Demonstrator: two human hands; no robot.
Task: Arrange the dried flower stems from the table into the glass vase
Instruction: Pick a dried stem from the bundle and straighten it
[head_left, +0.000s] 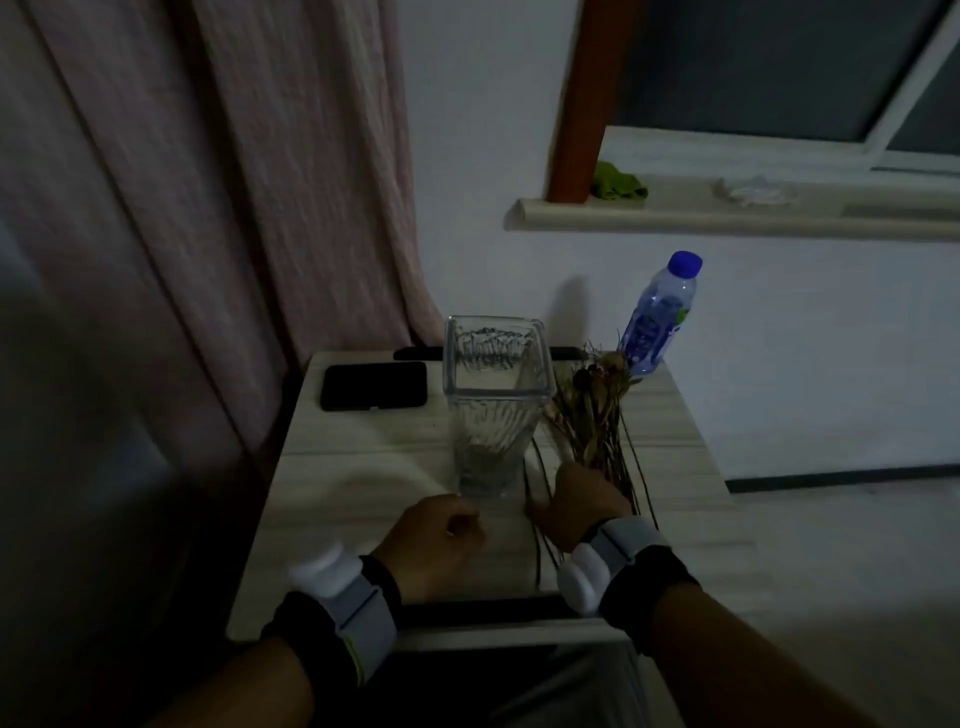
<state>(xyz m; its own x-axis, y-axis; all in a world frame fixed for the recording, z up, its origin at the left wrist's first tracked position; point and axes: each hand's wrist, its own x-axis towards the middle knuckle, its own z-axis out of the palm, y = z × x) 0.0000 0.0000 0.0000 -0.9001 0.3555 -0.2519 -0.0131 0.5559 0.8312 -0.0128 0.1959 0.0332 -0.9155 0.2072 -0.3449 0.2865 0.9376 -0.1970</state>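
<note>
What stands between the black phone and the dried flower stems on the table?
The glass vase, upright and empty, stands between the phone and the dried flower stems, as the head view shows.

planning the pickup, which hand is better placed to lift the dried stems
Right. The right hand already lies on the dried stems beside the glass vase; the left hand sits curled before the vase, off them.
</note>
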